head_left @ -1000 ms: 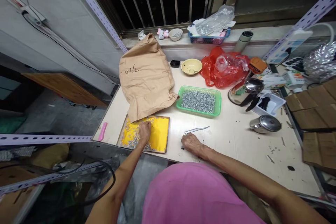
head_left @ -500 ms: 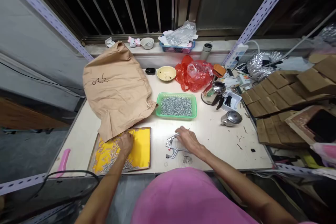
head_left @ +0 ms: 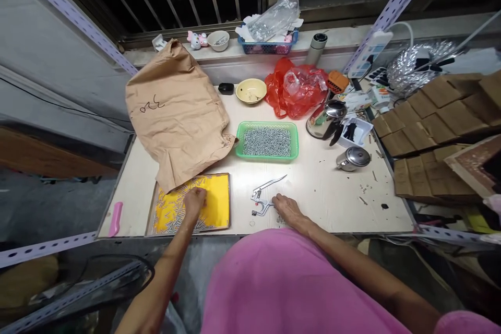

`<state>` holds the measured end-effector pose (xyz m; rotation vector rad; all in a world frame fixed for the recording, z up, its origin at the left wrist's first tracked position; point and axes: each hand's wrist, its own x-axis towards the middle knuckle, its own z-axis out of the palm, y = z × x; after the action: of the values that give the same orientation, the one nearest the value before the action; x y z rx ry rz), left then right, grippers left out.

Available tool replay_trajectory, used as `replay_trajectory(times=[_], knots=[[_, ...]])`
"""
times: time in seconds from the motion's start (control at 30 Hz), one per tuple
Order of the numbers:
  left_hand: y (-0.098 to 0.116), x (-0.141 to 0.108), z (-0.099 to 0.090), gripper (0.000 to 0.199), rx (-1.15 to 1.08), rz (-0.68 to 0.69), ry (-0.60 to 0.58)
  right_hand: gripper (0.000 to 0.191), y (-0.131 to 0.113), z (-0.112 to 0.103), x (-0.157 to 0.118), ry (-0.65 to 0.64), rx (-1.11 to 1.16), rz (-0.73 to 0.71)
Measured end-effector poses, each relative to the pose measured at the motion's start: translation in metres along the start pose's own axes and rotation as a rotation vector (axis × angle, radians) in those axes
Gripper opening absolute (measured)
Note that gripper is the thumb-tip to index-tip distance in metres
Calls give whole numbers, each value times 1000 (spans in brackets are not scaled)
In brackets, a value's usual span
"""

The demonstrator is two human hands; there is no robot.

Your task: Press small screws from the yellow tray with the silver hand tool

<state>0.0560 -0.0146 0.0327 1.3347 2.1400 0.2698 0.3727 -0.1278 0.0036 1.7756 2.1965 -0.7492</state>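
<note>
My left hand (head_left: pixel 194 200) is over the shallow yellow tray (head_left: pixel 217 195), fingers pinched together. Whatever they may hold is too small or hidden to make out. Small metal pins (head_left: pixel 178 214) lie scattered across the tray's left side and along its front edge. To the right, silver snap pliers (head_left: pixel 259 199) lie on the table with their handles spread and jaws facing left. My right hand (head_left: pixel 288 209) has its curled fingers on the lower handle, hiding that handle's end. Behind the pliers, a green basket (head_left: pixel 266 157) holds many similar metal pins.
A big brown paper bag (head_left: pixel 180 109) overlaps the tray's back edge. Farther back are a cream bowl (head_left: pixel 251 95) and red plastic bags (head_left: pixel 297 91). A steel kettle (head_left: pixel 324 119) and a lidded metal pot (head_left: pixel 353 158) stand right, before stacked cardboard boxes (head_left: pixel 426 135).
My right hand has moved from the pliers' upper handle to the lower one, nearer me. My left hand has shifted slightly toward the bare yellow part of the tray. The camera view has tilted.
</note>
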Motion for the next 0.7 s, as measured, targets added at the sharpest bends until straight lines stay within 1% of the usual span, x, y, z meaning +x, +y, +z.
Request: replay_trajectory(times=[0.07,0.1,0.17,0.23,0.3,0.37,0.57,0.7], knots=[[15,-22,18,25,-232,-44,-175,28,1,0,0,-4,-8,-15],[24,-34,30,26,-301,-45,-269,28,2,-1,0,-9,-14,-19],[39,-55,55,25,-331,-39,-423,29,4,-1,0,-9,-32,-29],[49,-71,78,23,-320,-51,-503,30,7,-3,1,2,-52,-43],[54,-79,94,21,-299,-72,-535,31,10,-5,2,15,-65,-46],[57,-83,103,21,-276,-96,-550,33,12,-8,2,20,-69,-33],[58,-87,110,25,-286,-149,-609,34,15,-13,1,26,-49,-44],[55,-88,113,24,-293,-168,-612,33,14,-12,0,43,-51,-32]])
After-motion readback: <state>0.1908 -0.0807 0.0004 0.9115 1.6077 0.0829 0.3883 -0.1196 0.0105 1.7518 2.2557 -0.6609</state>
